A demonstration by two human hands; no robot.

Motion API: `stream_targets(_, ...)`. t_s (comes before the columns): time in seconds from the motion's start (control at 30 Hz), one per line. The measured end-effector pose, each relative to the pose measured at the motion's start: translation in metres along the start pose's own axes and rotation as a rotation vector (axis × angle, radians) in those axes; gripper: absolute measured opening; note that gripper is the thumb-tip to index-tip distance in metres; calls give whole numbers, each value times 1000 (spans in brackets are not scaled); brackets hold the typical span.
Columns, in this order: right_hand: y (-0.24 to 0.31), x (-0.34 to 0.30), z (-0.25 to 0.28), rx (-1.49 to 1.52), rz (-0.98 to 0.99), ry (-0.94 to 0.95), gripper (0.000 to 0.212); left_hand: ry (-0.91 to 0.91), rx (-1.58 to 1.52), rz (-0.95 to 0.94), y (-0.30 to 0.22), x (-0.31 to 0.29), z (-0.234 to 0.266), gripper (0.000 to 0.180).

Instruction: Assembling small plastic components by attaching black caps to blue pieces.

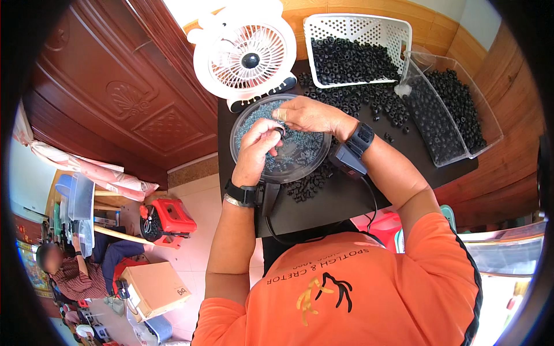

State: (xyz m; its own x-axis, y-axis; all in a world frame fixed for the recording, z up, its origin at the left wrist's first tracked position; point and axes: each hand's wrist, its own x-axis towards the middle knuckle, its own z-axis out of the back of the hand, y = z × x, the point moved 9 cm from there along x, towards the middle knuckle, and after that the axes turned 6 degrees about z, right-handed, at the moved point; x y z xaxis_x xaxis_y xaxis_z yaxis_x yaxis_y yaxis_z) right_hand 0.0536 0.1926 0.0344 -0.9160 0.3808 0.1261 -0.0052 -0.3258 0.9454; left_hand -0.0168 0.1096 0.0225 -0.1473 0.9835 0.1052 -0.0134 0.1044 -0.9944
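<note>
My left hand [254,151] is closed on a small black ring-shaped part [280,131], held between thumb and fingers over a round clear tray [233,136]. Many tiny blue-green pieces [307,151] lie in that tray. Just beyond the left hand, my right hand [311,117] hangs over the tray's far side. Its thumb and fingers are pinched together, and I cannot make out what is between them. More small black parts [309,184] are heaped on the dark table beside the tray.
At the back stand a white fan [249,60] and a white perforated basket [360,23] of black parts. A clear bin [490,130] with more parts sits at the right. A dark box with a cable [348,160] is near my right wrist. A person [81,277] sits at far left.
</note>
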Motion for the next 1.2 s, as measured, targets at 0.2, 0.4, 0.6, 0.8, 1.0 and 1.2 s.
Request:
stream_targets(0.2,4,-1,-7,-10,48,51,40,-1,25,28,6,2,0,19)
stream_targets(0.4,-3,2,-6,-29,28,58,39,16,-28,36,2,1,-3,20)
stream_targets(0.6,-3,0,3,-21,-29,-35,37,115,-508,81,6,3,7,21)
stream_targets(0.8,13,0,6,-212,153,-32,18,121,-609,54,8,6,10,21)
stream_targets(1.0,29,-1,0,-212,277,-139,17,45,-519,53,13,9,18,21)
stream_targets(1.2,23,1,6,-225,255,-188,16,1,-471,44,9,9,18,19)
